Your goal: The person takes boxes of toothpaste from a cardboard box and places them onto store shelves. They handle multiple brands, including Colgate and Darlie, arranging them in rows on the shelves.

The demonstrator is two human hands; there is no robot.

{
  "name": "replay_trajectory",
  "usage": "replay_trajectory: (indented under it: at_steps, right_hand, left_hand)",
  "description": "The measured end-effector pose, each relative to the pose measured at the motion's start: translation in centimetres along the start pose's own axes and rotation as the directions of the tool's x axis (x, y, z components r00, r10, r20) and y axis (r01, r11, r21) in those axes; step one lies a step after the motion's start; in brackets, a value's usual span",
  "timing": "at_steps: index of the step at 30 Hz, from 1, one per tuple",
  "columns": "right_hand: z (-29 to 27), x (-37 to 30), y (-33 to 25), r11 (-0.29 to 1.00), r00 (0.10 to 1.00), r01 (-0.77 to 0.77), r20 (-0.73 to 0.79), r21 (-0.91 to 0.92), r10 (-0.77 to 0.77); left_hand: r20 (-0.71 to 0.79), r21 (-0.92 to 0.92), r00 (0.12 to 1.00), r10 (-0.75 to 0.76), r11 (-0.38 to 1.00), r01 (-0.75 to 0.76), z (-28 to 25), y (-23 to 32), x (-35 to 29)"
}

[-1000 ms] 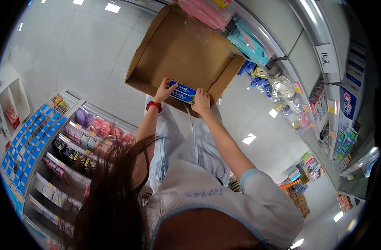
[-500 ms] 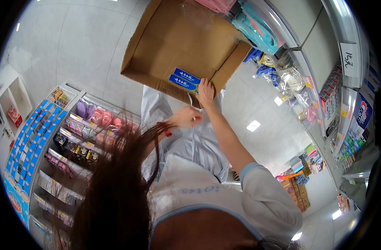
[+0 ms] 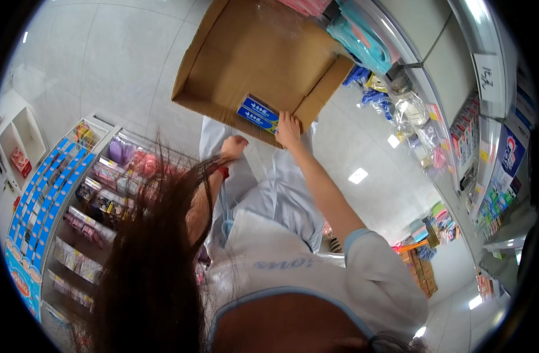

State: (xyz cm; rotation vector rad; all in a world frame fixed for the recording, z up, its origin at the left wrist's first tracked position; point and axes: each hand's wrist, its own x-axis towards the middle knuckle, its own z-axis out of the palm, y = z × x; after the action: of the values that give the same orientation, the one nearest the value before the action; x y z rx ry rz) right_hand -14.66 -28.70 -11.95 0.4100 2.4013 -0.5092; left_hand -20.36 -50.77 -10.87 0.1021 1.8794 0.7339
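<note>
Two long blue boxes with white lettering point(image 3: 259, 112), shaped like toothpaste cartons, lie side by side inside an open brown cardboard box point(image 3: 251, 65), against its near wall. My right hand point(image 3: 288, 130) reaches in over that wall, its fingers closed around the right end of the blue boxes. My left hand point(image 3: 234, 146) is outside the cardboard box, just short of its near wall. Its fingers are curled, and whatever lies inside them, if anything, is hidden. A red band point(image 3: 223, 172) circles the left wrist, partly behind loose hair.
A display rack point(image 3: 98, 206) with packaged small goods stands at the left. Shelving point(image 3: 452, 65) runs down the right, with bagged items point(image 3: 410, 112) and toothpaste boxes point(image 3: 512, 154). Folded turquoise textiles point(image 3: 360, 44) lie beside the cardboard box. Long hair point(image 3: 157, 265) hides part of the lower left.
My left hand has moved left and up, toward the cardboard box's near wall. The blue boxes have shifted slightly and tilted under my right hand, which stays at their right end.
</note>
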Motion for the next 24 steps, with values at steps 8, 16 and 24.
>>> replay_trajectory:
  at_steps: [8, 16, 24]
  right_hand:
    - [-8.5, -2.8, 4.4, 0.816, 0.993, -0.089, -0.012, 0.571, 0.117]
    - [-19.3, -11.6, 7.3, 0.690, 0.995, -0.105, 0.075, 0.716, 0.072]
    - [-41.6, -22.5, 3.1, 0.736, 0.951, 0.305, -0.234, 0.605, -0.202]
  left_hand:
    - [0.027, -0.294, 0.998, 0.058, 0.955, -0.048, -5.1, 3.8, 2.0]
    - [-0.003, 0.157, 0.977, 0.215, 0.965, -0.212, -12.2, 12.2, 1.2]
    - [0.151, 0.296, 0.835, 0.528, 0.782, -0.548, -21.3, 33.3, -6.0]
